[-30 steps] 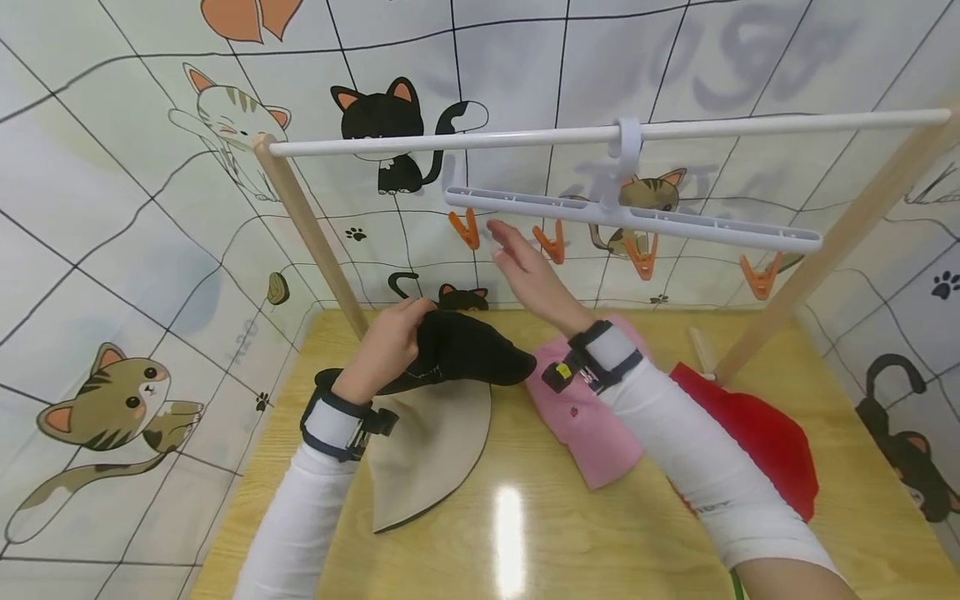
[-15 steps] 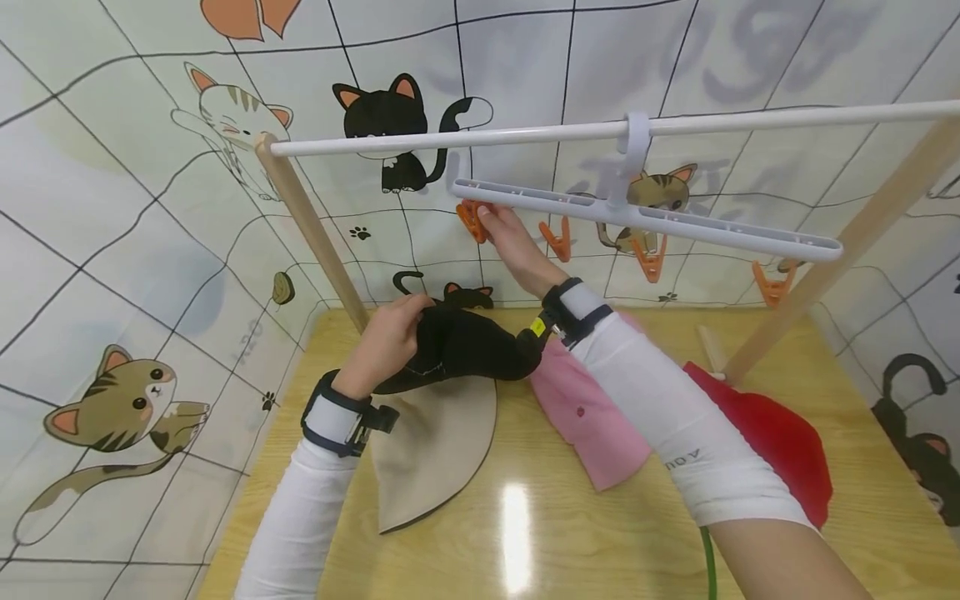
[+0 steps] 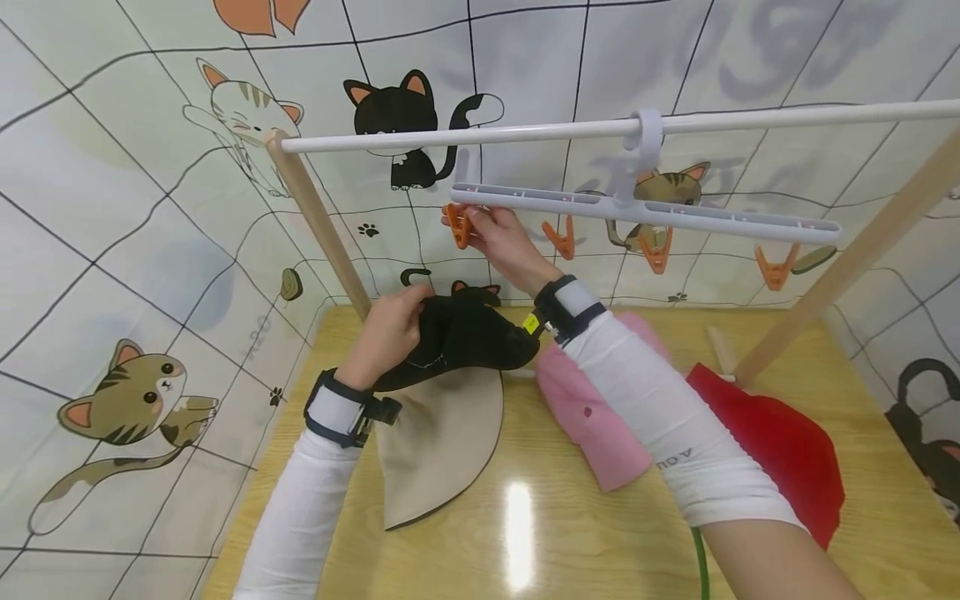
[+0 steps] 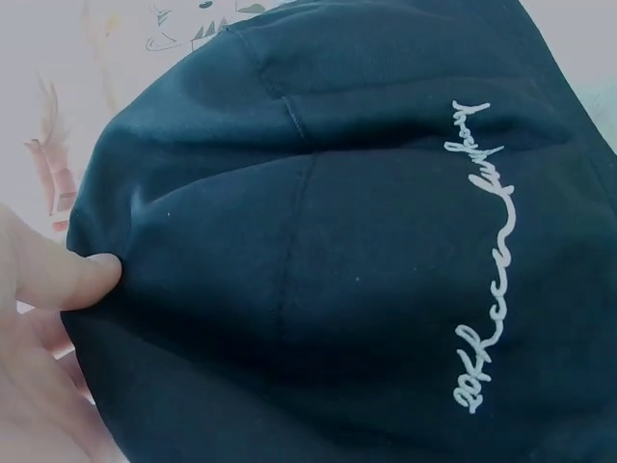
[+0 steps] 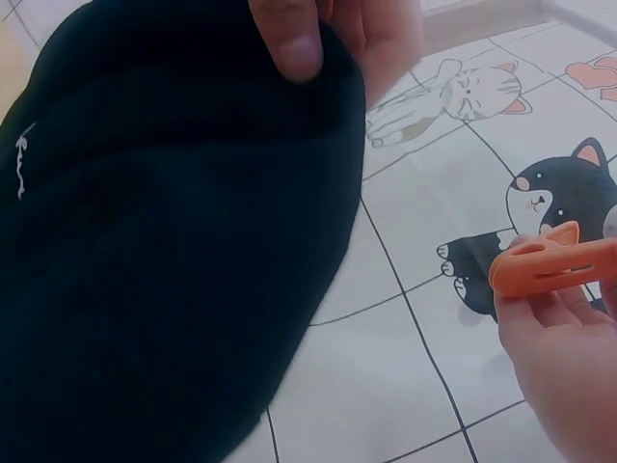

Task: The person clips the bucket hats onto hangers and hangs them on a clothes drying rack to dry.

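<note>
My left hand (image 3: 386, 333) pinches the edge of a black hat (image 3: 468, 333) between thumb and fingers, above the table. White script lettering runs across the hat (image 4: 289, 222) in the left wrist view. My right hand (image 3: 510, 246) holds the leftmost orange clip (image 3: 458, 225), which hangs under the white hanger (image 3: 712, 218). In the right wrist view, the clip (image 5: 554, 270) lies between thumb and fingers, apart from the hat. Below the hat is a beige half-round piece of fabric (image 3: 442, 442) with a dark edge; I cannot tell whether it belongs to the hat.
The hanger hooks on a white rail (image 3: 465, 136) between wooden posts (image 3: 318, 221). More orange clips (image 3: 561, 239) hang to the right. A pink hat (image 3: 592, 417) and a red cap (image 3: 787, 450) lie on the wooden table (image 3: 570, 533), partly behind my right arm. A cat-patterned sheet stands behind.
My right hand has moved up and left from beside the leftmost clip and taken hold of it. The clip and hanger have shifted slightly. My left hand keeps its grip on the black hat.
</note>
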`<state>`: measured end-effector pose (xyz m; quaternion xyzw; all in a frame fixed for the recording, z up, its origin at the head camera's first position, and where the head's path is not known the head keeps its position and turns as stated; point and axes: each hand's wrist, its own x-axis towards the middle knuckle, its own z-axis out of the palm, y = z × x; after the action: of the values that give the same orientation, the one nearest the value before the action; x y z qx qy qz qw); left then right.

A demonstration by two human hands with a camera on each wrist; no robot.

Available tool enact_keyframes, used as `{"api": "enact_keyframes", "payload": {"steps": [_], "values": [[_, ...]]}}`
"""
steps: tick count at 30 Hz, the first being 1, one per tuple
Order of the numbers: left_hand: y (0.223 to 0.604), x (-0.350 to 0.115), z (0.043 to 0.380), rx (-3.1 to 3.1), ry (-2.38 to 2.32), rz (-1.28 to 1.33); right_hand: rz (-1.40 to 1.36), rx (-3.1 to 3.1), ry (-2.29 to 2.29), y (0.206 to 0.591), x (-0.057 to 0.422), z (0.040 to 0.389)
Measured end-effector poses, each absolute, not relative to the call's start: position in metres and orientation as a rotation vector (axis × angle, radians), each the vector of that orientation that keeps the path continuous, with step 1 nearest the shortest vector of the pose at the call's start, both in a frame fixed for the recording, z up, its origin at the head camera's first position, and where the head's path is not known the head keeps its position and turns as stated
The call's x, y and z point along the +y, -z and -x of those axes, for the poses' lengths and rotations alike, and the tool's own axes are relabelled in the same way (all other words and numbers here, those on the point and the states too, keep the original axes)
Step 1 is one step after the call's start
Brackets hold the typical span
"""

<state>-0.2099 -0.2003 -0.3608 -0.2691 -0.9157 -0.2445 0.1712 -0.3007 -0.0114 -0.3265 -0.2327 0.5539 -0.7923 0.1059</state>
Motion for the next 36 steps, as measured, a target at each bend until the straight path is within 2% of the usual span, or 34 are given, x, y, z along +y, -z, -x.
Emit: {"api": "enact_keyframes", "payload": {"steps": [15, 36], "values": [[0.356, -0.195, 0.232, -2.592, 0.748, 0.649, 0.501, 1.460, 2.420, 0.328, -0.025, 0.295], [0.352, -0.178, 0.257, -2.619, 0.758, 0.497, 0.437, 1.416, 2.552, 0.333, -0.029, 0.297]]}}
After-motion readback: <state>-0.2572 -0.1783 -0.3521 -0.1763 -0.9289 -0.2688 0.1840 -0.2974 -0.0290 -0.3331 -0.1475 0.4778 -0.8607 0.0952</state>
